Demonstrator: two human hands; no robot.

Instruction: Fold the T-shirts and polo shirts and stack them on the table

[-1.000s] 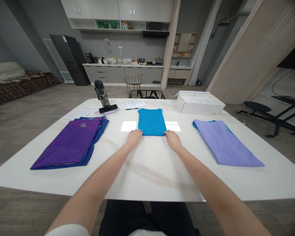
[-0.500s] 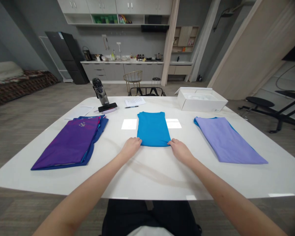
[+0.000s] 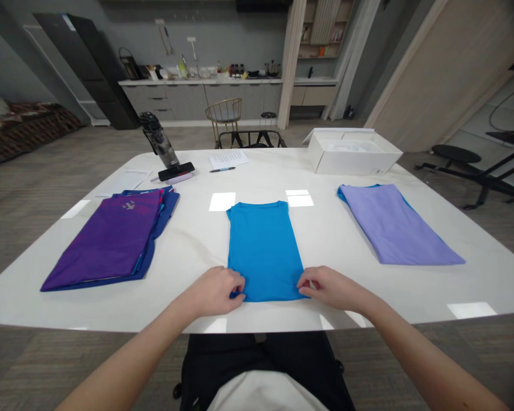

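Blue shirt [image 3: 263,251] lies flat and lengthwise on a white table [image 3: 188,251], near the edge closest to the person, with its neck end pointing away. The left hand [image 3: 212,292] sits at the shirt's near left corner, partly closed, its fingers [image 3: 239,283] pinching the hem against the tabletop. The right hand [image 3: 332,288] mirrors it at the near right corner, palm down, its fingers [image 3: 305,283] gathered on the hem and gripping the cloth. The left forearm [image 3: 128,354] and right forearm [image 3: 428,359] angle inward from either side, wrists low, with both hands just inside the table edge. Well apart on the left, a purple shirt [image 3: 107,240] lies on a dark blue shirt [image 3: 158,220]; a lavender shirt [image 3: 394,228] lies on the right. Farther off stand a water bottle [image 3: 160,140], a phone [image 3: 176,170], a sheet of paper [image 3: 228,159], a pen [image 3: 221,169] and an open white box [image 3: 353,157].
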